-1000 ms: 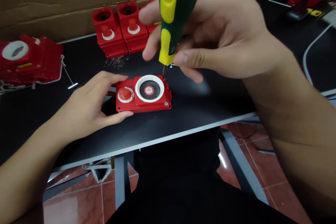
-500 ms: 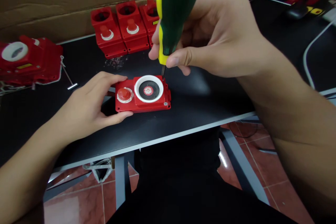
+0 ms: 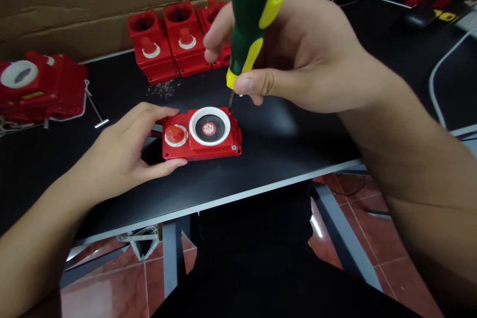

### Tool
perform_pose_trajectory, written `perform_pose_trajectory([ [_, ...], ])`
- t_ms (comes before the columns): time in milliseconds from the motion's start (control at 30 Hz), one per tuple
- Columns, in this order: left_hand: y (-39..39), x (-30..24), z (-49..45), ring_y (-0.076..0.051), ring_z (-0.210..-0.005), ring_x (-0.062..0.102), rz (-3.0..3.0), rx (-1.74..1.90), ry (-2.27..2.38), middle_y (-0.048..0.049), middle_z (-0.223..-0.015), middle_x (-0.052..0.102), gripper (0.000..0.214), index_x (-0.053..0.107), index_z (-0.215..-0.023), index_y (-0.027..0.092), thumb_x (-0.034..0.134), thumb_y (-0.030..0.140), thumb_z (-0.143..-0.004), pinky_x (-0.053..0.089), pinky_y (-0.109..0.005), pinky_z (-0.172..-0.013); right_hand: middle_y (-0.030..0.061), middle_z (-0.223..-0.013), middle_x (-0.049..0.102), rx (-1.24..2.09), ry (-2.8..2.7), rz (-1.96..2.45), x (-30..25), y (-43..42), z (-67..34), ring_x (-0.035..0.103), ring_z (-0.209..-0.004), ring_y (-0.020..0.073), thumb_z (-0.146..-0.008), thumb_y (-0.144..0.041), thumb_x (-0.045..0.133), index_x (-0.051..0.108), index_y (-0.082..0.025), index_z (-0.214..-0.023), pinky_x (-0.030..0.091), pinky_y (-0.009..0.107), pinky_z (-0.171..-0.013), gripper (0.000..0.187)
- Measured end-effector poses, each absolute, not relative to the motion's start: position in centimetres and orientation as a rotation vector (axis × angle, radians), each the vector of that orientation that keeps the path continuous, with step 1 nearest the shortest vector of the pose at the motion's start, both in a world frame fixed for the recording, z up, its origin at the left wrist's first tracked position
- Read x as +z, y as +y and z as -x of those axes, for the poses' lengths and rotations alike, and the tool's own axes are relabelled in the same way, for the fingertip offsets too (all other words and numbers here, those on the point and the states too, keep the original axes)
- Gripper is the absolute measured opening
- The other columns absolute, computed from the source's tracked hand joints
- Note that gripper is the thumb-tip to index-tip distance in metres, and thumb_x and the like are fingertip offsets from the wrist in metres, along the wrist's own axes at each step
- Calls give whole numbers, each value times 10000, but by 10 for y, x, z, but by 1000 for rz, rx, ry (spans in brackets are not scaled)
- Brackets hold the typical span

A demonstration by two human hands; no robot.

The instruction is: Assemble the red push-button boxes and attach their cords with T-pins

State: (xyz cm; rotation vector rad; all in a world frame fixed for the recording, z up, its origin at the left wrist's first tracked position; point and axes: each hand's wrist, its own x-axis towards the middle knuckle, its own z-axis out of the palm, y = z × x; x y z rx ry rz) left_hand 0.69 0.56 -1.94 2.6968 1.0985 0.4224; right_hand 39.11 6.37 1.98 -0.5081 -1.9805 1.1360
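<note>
A red housing lies flat on the black tabletop. It carries a white toothed ring around a dark disc, and a translucent red dome in a white collar. My left hand grips its left end, thumb along the near side and fingers along the far side. Between the thumb and fingers of my right hand is a green and yellow screwdriver, held steeply upright. Its tip meets the far right corner of the housing. A screw shows at the near right corner.
Several similar red housings stand in a row against the cardboard at the back. More red units sit at the left, with a small metal T-shaped rod beside them. Tiny screws or scraps lie behind the housing. A white cable runs at the right.
The screwdriver handle has turned about its axis and leans slightly more to the right. My right fingers have shifted around it. My left hand and the housing stay nearly in place.
</note>
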Motion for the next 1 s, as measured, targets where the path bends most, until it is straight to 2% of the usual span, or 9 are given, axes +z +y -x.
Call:
perform_pose_trajectory([
  [67,6,-19,-8,-325,-1304,873,-2696,409,1102,-142,-1599,817,858,671,-1762,238,616,936,-1266,796,-447,-1136,-59,-1444,956,1224,-2014,500,23,64,-396,951,-1324,272,-1107,-322,1025,957,-423,-1405,807,268,-792,322],
  [133,6,-18,-8,-322,-1291,872,-2694,412,1110,-135,-1594,819,845,674,-1764,247,622,928,-1266,796,-442,-1125,-39,-1350,974,1288,-2034,495,24,64,-398,972,-1191,268,-1099,-309,1038,960,-387,-1401,816,291,-801,322],
  [200,5,-17,-7,-321,-1282,871,-2690,409,1115,-128,-1591,818,838,677,-1768,256,639,922,-1261,795,-442,-1120,-38,-1299,986,1268,-2042,502,24,64,-398,977,-1105,257,-1098,-300,1044,969,-376,-1351,827,305,-826,275],
  [367,5,-18,-4,-315,-1262,870,-2690,434,1105,-126,-1579,815,861,671,-1777,256,627,941,-1257,801,-447,-1117,-50,-1234,980,1138,-1997,517,17,63,-391,965,-1110,258,-1069,-350,1063,951,-422,-1162,829,313,-846,162],
  [567,5,-19,-6,-300,-1286,865,-2715,419,1109,-124,-1596,812,879,661,-1776,247,586,959,-1266,789,-425,-1149,-54,-1098,895,1058,-1888,675,3,69,-381,858,-966,252,-819,-413,1190,811,-435,-1021,734,368,-734,430],
  [733,4,-13,-7,-323,-1347,862,-2705,394,1104,-158,-1619,816,830,654,-1780,224,626,890,-1285,789,-424,-1143,-28,-1003,817,927,-1832,629,-13,77,-372,727,-825,262,-759,-534,1220,746,-413,-976,628,409,-621,535],
  [867,5,-14,-6,-336,-1345,868,-2700,414,1095,-161,-1612,821,830,660,-1777,230,644,893,-1277,792,-442,-1146,-17,-1122,867,991,-1863,595,-7,76,-376,792,-866,266,-816,-554,1207,804,-401,-993,712,401,-652,466],
  [1000,6,-17,-6,-342,-1333,864,-2680,397,1104,-165,-1612,814,835,668,-1775,223,661,887,-1268,794,-452,-1141,-20,-1335,941,1125,-1977,597,15,68,-391,897,-917,240,-1041,-467,1066,932,-395,-1249,752,345,-645,258],
])
